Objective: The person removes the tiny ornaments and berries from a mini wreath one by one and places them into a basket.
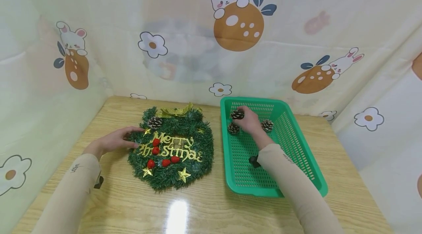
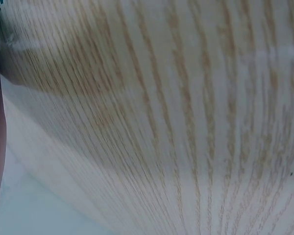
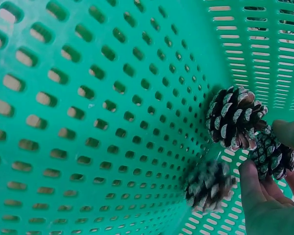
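While the right hand (image 1: 250,121) pinches a pinecone (image 1: 237,113), the left hand (image 1: 120,140), relaxed, touches a wreath (image 1: 204,140); its gold letters (image 1: 183,154) read "Merry Christmas."

We see the right hand (image 3: 269,208) at the lower right, pinching a white-tipped pinecone (image 3: 274,155) between thumb and fingers. Just beside it in view sits a second pinecone (image 3: 236,117); whether the two touch, we cannot quite tell. Below that one, a third pinecone (image 3: 209,186) looks blurred. Around them we see the slotted walls of a green basket (image 3: 196,29).
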`<state>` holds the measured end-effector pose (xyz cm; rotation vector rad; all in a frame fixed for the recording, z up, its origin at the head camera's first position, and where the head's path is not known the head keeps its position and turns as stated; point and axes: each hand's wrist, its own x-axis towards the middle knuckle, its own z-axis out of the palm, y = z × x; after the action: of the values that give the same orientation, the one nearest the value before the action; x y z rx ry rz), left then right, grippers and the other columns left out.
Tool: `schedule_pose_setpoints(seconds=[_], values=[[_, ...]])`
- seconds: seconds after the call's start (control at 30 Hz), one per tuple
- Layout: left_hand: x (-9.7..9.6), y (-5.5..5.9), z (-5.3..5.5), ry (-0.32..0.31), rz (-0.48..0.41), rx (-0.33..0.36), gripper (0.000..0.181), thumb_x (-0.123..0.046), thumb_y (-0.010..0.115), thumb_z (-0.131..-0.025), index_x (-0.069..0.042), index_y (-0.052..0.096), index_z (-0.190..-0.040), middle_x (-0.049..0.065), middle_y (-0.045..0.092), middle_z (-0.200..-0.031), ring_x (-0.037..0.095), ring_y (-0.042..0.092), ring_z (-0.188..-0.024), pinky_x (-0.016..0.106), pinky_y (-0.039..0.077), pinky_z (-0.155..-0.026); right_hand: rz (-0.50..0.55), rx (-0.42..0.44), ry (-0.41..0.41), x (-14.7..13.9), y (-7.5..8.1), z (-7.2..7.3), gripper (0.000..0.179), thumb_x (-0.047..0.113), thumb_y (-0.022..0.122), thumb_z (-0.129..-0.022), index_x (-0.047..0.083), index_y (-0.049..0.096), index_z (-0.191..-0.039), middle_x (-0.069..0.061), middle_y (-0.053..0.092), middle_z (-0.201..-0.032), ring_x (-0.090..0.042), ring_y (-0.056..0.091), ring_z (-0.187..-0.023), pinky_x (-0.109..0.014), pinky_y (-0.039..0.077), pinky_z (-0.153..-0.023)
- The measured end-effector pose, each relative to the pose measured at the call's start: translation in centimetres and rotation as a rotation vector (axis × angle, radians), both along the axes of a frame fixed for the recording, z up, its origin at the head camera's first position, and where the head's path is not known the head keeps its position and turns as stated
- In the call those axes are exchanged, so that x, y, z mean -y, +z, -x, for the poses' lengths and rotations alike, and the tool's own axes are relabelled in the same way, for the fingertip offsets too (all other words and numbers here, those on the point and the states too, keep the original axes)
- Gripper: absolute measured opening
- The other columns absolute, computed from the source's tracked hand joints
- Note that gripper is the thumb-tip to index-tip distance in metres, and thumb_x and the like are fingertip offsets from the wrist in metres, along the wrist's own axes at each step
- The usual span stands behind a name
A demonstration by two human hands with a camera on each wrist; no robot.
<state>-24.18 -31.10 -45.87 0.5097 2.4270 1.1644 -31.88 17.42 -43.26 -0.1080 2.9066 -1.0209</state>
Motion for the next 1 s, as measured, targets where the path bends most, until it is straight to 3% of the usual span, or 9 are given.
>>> schedule_pose_setpoints(seconds=[0.83, 1.0], values=[[0.25, -0.76, 0.35, -0.002, 0.003, -0.002, 0.069, -0.023, 0.070, -0.092, -0.008, 0.037, -0.150, 0.029, 0.022, -0.154, 0.055, 0.022, -0.137, 0.069, 0.025, -0.106, -0.017, -0.022, 0.029, 0.75, 0.11, -0.15, 0.053, 0.016, 0.067, -0.092, 0.001, 0.047, -0.138, -0.019, 0.049, -0.142, -0.037, 0.045, -0.130, -0.050, 0.039, -0.106], [0.32, -0.80, 0.55, 0.003, 0.008, -0.003, 0.069, -0.024, 0.070, -0.091, -0.009, 0.037, -0.150, 0.028, 0.022, -0.155, 0.054, 0.019, -0.139, 0.069, 0.021, -0.108, -0.015, -0.022, 0.029, 0.76, -0.17, 0.03, 0.052, 0.015, 0.065, -0.092, 0.001, 0.046, -0.139, -0.019, 0.049, -0.142, -0.037, 0.044, -0.131, -0.049, 0.038, -0.107]])
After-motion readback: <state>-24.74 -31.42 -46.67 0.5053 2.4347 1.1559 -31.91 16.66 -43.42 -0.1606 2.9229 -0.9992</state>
